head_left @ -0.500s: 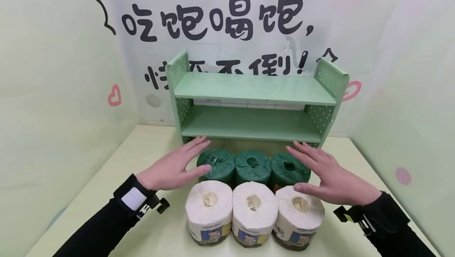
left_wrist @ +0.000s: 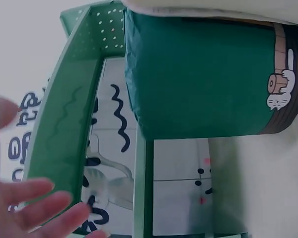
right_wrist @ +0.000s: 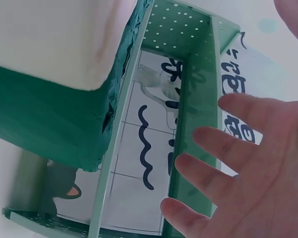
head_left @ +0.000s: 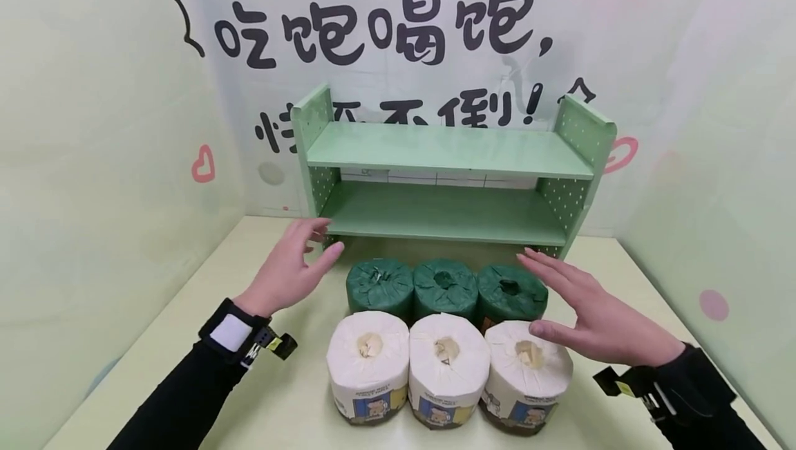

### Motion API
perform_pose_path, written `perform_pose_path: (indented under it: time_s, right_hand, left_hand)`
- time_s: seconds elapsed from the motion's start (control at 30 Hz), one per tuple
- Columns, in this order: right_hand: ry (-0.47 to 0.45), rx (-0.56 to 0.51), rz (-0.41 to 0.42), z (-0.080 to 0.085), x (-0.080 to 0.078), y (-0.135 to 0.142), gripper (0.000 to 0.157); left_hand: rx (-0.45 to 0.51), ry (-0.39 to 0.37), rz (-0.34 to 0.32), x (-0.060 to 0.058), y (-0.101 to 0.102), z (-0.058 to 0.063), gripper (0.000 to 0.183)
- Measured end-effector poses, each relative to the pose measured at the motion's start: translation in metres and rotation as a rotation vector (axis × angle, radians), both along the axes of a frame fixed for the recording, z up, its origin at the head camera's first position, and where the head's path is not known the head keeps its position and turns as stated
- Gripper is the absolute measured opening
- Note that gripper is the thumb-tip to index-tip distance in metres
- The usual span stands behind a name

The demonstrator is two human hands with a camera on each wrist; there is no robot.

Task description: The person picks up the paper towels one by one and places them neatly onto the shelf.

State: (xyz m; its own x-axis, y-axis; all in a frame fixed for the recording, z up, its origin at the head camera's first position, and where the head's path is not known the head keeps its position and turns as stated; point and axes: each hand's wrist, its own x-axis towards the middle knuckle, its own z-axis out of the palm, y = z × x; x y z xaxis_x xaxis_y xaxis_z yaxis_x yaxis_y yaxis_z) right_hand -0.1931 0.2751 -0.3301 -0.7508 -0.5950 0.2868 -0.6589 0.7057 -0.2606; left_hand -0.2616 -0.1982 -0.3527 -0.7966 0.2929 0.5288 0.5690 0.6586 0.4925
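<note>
Three white-wrapped toilet rolls stand in a front row: a left one (head_left: 367, 370), a middle one (head_left: 448, 374) and a right one (head_left: 528, 381). Behind them is a row of three green-wrapped rolls, left (head_left: 379, 291), middle (head_left: 445, 291) and right (head_left: 516, 294). My left hand (head_left: 289, 267) hovers left of the green row, near the shelf's lower left corner, fingers loosely bent and holding nothing. Above the right-hand rolls my right hand (head_left: 593, 315) spreads its fingers; its palm (right_wrist: 273, 183) shows bare in the right wrist view.
A light green shelf (head_left: 448, 149) with two visible boards and dotted side panels stands behind the rolls on the pale table (head_left: 261, 381). A wall with large black lettering (head_left: 423, 25) rises at the back, and pale walls flank both sides.
My left hand has moved left and up, away from the left green roll, its fingers bending more. The right hand has shifted slightly right. The rolls stay in their rows.
</note>
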Motion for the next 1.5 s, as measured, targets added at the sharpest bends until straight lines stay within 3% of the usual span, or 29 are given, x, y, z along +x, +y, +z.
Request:
perform_pose_path:
  time_s: [0.17,0.33,0.53,0.73,1.03,1.3,1.5]
  right_hand:
    - [-0.041,-0.054,-0.026,-0.004,0.006,0.006,0.094]
    - [-0.071,-0.095,-0.067,-0.012,0.013,0.014,0.095]
    - [-0.091,-0.177,-0.061,-0.024,0.017,0.021,0.093]
    - [-0.116,-0.266,-0.043,-0.033,0.026,0.026,0.091]
    - [-0.14,-0.322,0.007,-0.041,0.029,0.025,0.087]
    - [-0.16,-0.355,0.015,-0.047,0.03,0.022,0.087]
    - [-0.165,-0.403,0.023,-0.06,0.036,0.023,0.086]
  left_hand:
    - [0.224,0.032,0.108,-0.019,-0.007,-0.007,0.054]
    - [0.306,-0.054,0.191,-0.038,-0.011,-0.015,0.072]
    - [0.377,-0.174,0.165,-0.059,-0.016,-0.026,0.081]
    - [0.416,-0.185,0.134,-0.074,-0.017,-0.037,0.071]
    - [0.391,-0.156,0.18,-0.08,-0.02,-0.042,0.043]
    - [0.386,-0.112,0.169,-0.084,-0.012,-0.041,0.04]
    - [0.39,-0.095,0.2,-0.086,-0.009,-0.047,0.037]
